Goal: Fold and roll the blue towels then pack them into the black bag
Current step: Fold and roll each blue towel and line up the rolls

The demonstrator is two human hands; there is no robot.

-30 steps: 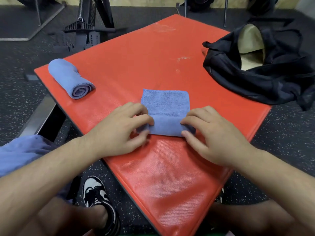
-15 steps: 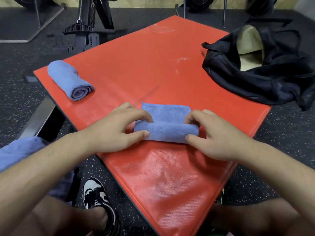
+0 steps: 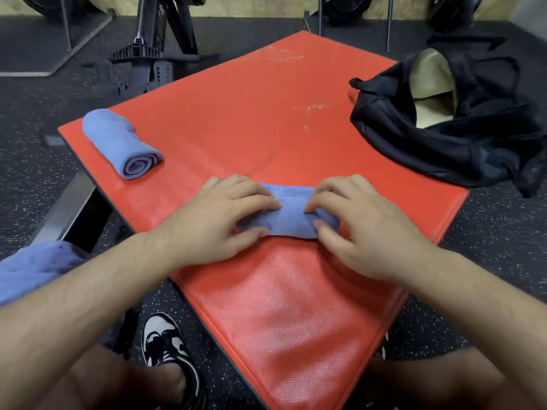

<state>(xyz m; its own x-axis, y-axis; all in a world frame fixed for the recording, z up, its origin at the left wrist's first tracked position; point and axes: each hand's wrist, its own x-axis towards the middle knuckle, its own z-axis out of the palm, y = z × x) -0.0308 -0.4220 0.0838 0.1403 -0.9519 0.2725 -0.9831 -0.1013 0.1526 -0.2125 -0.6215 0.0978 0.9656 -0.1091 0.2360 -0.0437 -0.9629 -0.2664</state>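
As L hand (image 3: 219,223), R hand (image 3: 365,232) hold towel roll (image 3: 291,221), ends are hidden.

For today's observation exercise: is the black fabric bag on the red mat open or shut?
Open. The black fabric bag gapes at its top, and its tan lining shows through the wide mouth. No towel is visible inside.

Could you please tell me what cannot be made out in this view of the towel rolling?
1. Half-rolled towel, head view: both ends are covered by the left hand and right hand gripping it.
2. Black bag, head view: its own folds hide the inside; only tan lining shows.
3. Blue cloth at lower left, head view: cut off by the left frame edge, so its shape is unclear.
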